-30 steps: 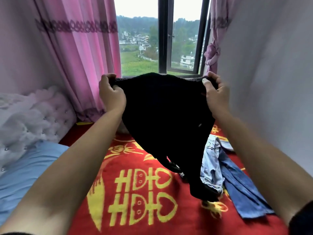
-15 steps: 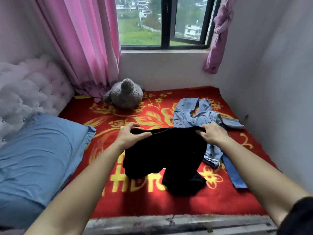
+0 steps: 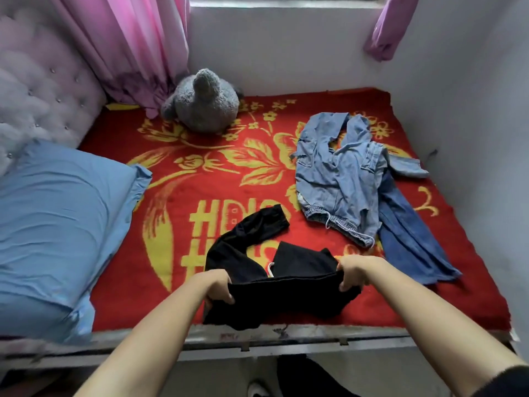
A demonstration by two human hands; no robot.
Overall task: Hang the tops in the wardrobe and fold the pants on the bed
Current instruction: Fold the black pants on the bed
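Both hands (image 3: pixel 219 287) (image 3: pixel 353 275) grip black pants (image 3: pixel 283 295), legs pointing away.

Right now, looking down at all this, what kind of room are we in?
Most likely a bedroom: a bed covered by a red and yellow blanket, a blue pillow beside a tufted headboard, and a grey plush toy by pink curtains.

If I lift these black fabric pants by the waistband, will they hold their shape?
Probably not: the black fabric pants look floppy, one leg curled on the red patterned blanket. Likely light, since left hand and right hand merely pinch the waistband.
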